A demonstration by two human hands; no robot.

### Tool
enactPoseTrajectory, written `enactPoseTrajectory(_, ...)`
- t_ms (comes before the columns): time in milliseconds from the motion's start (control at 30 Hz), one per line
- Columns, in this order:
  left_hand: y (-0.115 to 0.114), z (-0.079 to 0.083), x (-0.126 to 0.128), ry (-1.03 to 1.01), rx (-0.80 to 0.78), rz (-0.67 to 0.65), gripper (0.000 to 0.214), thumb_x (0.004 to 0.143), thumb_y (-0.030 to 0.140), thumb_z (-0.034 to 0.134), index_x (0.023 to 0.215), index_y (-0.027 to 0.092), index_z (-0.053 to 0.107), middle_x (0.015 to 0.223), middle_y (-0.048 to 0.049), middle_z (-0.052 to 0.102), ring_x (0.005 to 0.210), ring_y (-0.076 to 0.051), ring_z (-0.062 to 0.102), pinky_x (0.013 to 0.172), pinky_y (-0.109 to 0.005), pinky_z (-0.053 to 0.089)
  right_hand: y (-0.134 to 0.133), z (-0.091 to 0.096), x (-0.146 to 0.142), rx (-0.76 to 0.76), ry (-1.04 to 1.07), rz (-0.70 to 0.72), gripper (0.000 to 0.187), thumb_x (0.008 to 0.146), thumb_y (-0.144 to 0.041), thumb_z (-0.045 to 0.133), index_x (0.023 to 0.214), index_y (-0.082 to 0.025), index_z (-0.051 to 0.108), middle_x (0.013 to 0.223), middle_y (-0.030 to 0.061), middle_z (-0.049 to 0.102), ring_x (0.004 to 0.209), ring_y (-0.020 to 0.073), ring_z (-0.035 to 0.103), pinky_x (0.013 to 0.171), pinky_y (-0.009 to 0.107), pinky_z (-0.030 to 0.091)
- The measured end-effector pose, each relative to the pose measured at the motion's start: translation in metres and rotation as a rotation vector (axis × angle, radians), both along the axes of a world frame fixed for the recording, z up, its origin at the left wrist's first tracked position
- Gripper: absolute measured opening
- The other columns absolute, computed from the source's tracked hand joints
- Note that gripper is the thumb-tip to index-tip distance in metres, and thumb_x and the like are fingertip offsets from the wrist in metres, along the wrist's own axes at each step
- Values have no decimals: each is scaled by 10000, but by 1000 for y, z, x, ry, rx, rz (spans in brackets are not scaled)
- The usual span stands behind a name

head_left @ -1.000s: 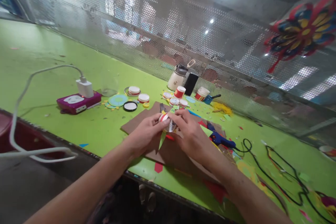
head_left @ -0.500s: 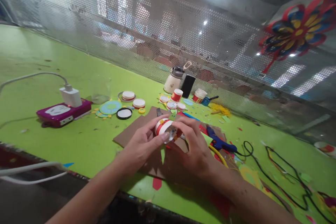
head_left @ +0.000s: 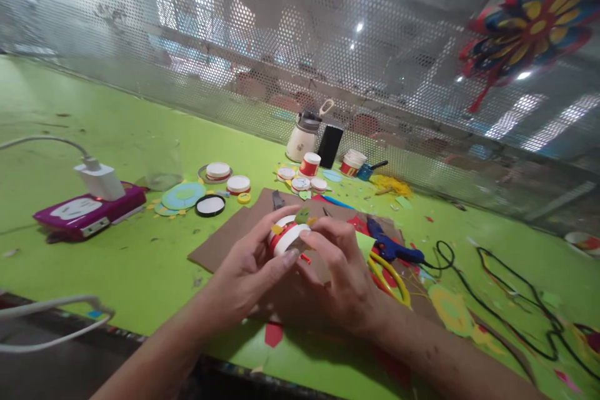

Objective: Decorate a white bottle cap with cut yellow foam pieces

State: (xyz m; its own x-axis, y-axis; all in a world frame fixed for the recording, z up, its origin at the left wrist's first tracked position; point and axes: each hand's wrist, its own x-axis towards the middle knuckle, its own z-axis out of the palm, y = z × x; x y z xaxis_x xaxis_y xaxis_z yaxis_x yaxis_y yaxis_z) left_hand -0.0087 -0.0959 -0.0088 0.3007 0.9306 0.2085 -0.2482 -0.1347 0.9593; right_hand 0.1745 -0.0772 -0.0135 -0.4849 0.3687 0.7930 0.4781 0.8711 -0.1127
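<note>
My left hand (head_left: pixel 257 256) is closed around a cut-down paper cup (head_left: pixel 289 235), white with a red band and yellow paper bits. The cup is tilted on its side above a brown cardboard sheet (head_left: pixel 225 240). A green paper piece (head_left: pixel 304 215) sticks up at its upper side. Fingers of my right hand (head_left: pixel 344 262) are bent against the cup's right edge, with the thumb lower down, partly hidden. A small red piece (head_left: pixel 305 259) shows just below the cup, between the hands. Yellow-handled scissors (head_left: pixel 391 278) lie right of my right hand.
A blue glue gun (head_left: pixel 394 249) with a black cord lies on the right. At the left stand a purple power strip (head_left: pixel 89 212) and a clear cup (head_left: pixel 162 165). White lids (head_left: pixel 238 184), a red-and-white cup (head_left: pixel 310 164), a beige jug (head_left: pixel 302 137) and a phone (head_left: pixel 330 145) stand farther back.
The cup has turned in my hands: its open inside faced me before, and now its banded side and the green piece show. The view has shifted slightly.
</note>
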Motion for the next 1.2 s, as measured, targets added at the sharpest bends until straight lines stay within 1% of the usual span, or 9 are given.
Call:
enactPoseTrajectory(200,-4,1,3,4,6,66,530,839,295,662,1349,288,522,1169,-70,681,972,-220,649,797,-281,532,-3,-3,3,9,39,-21,643,843,-166,634,1419,-222,355,1205,147,522,1091,280,556,898,478,552)
enactPoseTrajectory(300,-7,8,7,8,49,68,490,836,273,664,1313,310,558,1179,-55,679,964,-209,653,804,-269,535,-7,4,8,53,17,-28,681,816,-138,667,1426,-182,366,1221,157,504,1101,273,542,937,467,537)
enactPoseTrajectory(467,-9,32,19,-39,126,-70,447,843,197,656,1251,364,585,1051,-14,698,883,-162,670,731,-202,536,-19,26,23,110,5,-77,703,839,-92,641,1454,-221,327,1224,139,488,1134,251,524,965,449,523)
enactPoseTrajectory(600,-2,46,34,-37,135,-154,420,831,175,665,1212,339,604,1052,-28,698,902,-176,669,764,-226,541,-27,38,39,129,-29,-122,733,840,-89,634,1470,-219,281,1229,154,482,1176,263,508,1033,494,477)
enactPoseTrajectory(767,7,57,53,-63,100,-231,394,798,179,698,1154,318,606,1015,-29,705,854,-177,668,734,-238,548,-27,36,58,136,10,-172,744,842,-70,621,1480,-251,284,1252,140,487,1185,259,525,1067,511,452)
enactPoseTrajectory(867,9,64,62,-29,57,-258,356,799,190,697,1128,300,615,1019,-33,695,910,-187,657,779,-248,542,-26,31,66,152,73,-193,690,872,-96,592,1475,-287,316,1263,124,500,1173,257,542,1044,511,476)
enactPoseTrajectory(933,11,65,66,-20,49,-288,359,814,207,687,1151,301,605,1061,-37,686,939,-188,649,788,-249,538,-23,29,71,141,78,-198,665,882,-92,576,1471,-283,334,1269,122,506,1187,254,537,1036,498,485)
enactPoseTrajectory(1000,14,64,70,-29,28,-320,388,836,219,670,1201,309,571,1114,-36,673,960,-182,640,792,-250,532,-20,27,74,148,85,-195,638,878,-77,577,1458,-238,365,1260,127,512,1187,248,540,1037,485,485)
enactPoseTrajectory(1200,22,52,73,-152,-54,-439,385,871,199,640,1225,303,530,1175,-32,648,979,-148,636,841,-240,498,-11,21,80,173,41,-172,584,856,-62,613,1406,-117,426,1272,151,503,1195,229,534,997,395,511)
